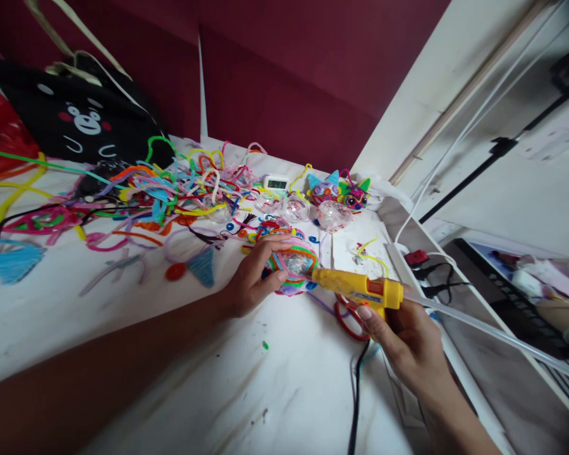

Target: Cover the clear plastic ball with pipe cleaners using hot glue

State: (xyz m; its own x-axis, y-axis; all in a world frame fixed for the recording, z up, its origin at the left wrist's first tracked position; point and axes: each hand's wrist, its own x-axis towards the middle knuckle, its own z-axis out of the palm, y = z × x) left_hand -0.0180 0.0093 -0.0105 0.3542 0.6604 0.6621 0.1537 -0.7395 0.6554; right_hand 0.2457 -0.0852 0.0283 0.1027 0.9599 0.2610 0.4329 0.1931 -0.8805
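My left hand [253,278] is closed around the near left side of a round craft ball [298,262], wrapped in bands of coloured pipe cleaner over a clear, glittery middle. In my right hand [410,341] is a yellow hot glue gun [353,287], its nozzle at the ball's right side; whether the tip touches cannot be made out. A long clear glue stick [478,325] sticks out of the gun's back. Its black cord [358,392] runs down toward me. Red-handled scissors [348,319] lie partly hidden beneath the gun.
Tangled pipe cleaners [189,183] spread across the back left of the white table [180,385]. Behind the ball are clear plastic balls [296,207], a small digital clock [275,183] and decorated animal-faced ornaments [325,188]. A black bag [80,120] stands back left; plugs and cables [431,275] lie right.
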